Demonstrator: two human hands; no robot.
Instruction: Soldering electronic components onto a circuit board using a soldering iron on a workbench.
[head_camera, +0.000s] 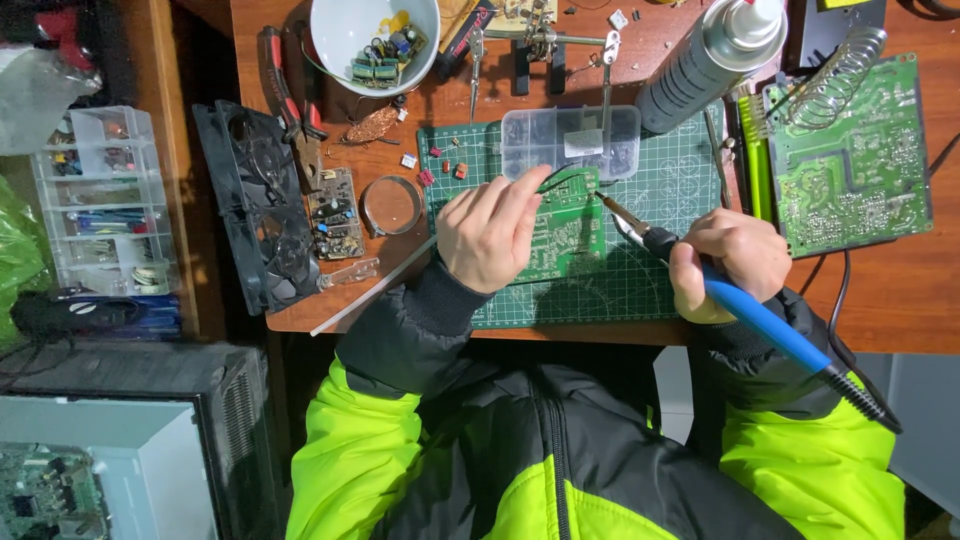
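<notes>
Workbench wood (880, 300) carries a green cutting mat (690, 190), and on the mat lies a small green circuit board (570, 235) between the two hands. Around it sit a larger green circuit board (860, 160) to the right, a black fan frame (245, 200) to the left, a white bowl of components (372, 35) and a clear parts box (570, 140) above. The right hand (730, 255) is clenched around a blue-handled soldering iron (740, 300) in a pen grip; the left hand (490, 235) pinches a thin dark wire (560, 178) — probably solder, though it is too fine to be sure — over the board's top edge. The iron's long axis runs diagonally, cable end low right near the jacket, tip (603, 199) pointing up-left and close to the board's upper right corner, just beside the wire's end. To do this joint well, I judge the tip should rest flat against the pad, the wire fed to the joint rather than onto the tip — and the heel of the right hand braced on the mat for steadiness.
</notes>
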